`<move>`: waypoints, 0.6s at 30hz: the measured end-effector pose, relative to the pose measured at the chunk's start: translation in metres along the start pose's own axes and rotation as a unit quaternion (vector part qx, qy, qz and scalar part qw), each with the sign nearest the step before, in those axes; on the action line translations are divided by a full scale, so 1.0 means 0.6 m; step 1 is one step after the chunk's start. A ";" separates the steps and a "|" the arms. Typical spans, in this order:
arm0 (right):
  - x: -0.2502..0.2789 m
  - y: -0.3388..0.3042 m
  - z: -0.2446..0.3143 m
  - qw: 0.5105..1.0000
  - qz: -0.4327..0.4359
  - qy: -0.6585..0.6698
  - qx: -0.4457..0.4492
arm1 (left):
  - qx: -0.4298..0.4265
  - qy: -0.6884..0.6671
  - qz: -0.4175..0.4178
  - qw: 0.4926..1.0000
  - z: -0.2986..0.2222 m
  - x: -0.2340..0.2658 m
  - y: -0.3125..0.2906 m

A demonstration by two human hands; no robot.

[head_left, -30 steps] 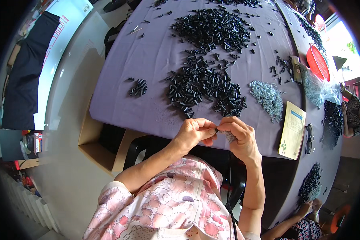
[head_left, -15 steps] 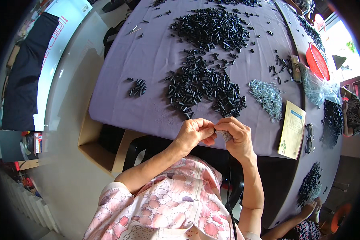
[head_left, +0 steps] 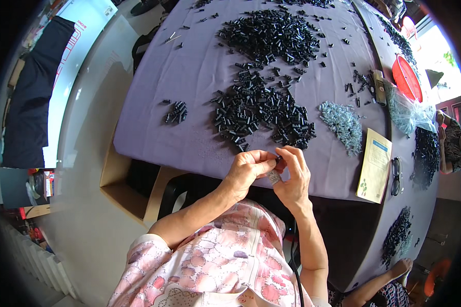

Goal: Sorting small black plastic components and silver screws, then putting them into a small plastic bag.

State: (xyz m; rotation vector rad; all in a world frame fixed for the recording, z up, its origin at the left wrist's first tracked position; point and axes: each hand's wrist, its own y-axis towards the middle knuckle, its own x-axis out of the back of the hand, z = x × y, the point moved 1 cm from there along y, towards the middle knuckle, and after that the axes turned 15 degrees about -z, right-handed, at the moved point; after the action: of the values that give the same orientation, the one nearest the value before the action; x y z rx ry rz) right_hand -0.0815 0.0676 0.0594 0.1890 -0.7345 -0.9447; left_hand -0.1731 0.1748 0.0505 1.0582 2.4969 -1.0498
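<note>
My left hand (head_left: 247, 173) and my right hand (head_left: 293, 179) meet over the table's near edge. Between their fingertips sits a small black plastic part (head_left: 278, 159), pinched by my left thumb and forefinger, with my right fingers touching it. A speckled grey-white piece (head_left: 273, 177) shows at my right hand's lower fingers; whether it is wrapped on or held I cannot tell. Just beyond lies a heap of small black tubular parts (head_left: 256, 110), with a larger black heap (head_left: 271, 36) behind it. To the right is a pile of small clear pieces (head_left: 341, 125).
A little black cluster (head_left: 176, 112) lies to the left on the purple cloth (head_left: 148, 130). At the right are a yellow booklet (head_left: 374, 166), eyeglasses (head_left: 396, 176), a clear bag (head_left: 410, 112) and a red basket (head_left: 407, 79). Another person's hands (head_left: 402, 267) show at lower right; an open cardboard box (head_left: 120, 192) stands below.
My right hand has shifted slightly left and turned, its fingers rising over the black part. My left hand stays nearly in place. The other person's hands at lower right have moved slightly.
</note>
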 end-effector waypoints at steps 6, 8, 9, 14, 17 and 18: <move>-0.001 -0.004 -0.009 0.999 -0.028 0.005 0.033 | 0.032 0.009 -0.017 0.999 -0.003 -0.005 -0.005; 0.000 -0.005 -0.011 0.999 -0.026 0.006 0.034 | 0.051 -0.009 -0.003 0.999 -0.006 -0.004 -0.006; -0.001 -0.006 -0.010 0.999 -0.023 0.006 0.037 | 0.059 -0.004 0.010 0.998 -0.004 0.001 -0.005; -0.005 -0.009 -0.022 0.999 -0.016 0.003 0.047 | 0.066 -0.017 0.011 0.998 0.010 0.002 0.006; -0.005 -0.007 -0.021 0.998 -0.022 -0.006 0.065 | 0.049 0.000 0.000 0.999 0.013 0.000 0.010; -0.004 -0.006 -0.020 0.997 -0.025 -0.008 0.074 | 0.044 -0.002 -0.009 0.999 0.014 -0.002 0.011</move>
State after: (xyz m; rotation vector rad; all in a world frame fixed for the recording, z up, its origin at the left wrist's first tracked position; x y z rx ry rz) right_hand -0.0770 0.0657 0.0473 0.3316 -0.8177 -0.9413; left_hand -0.1683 0.1714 0.0414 1.0577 2.4831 -1.1756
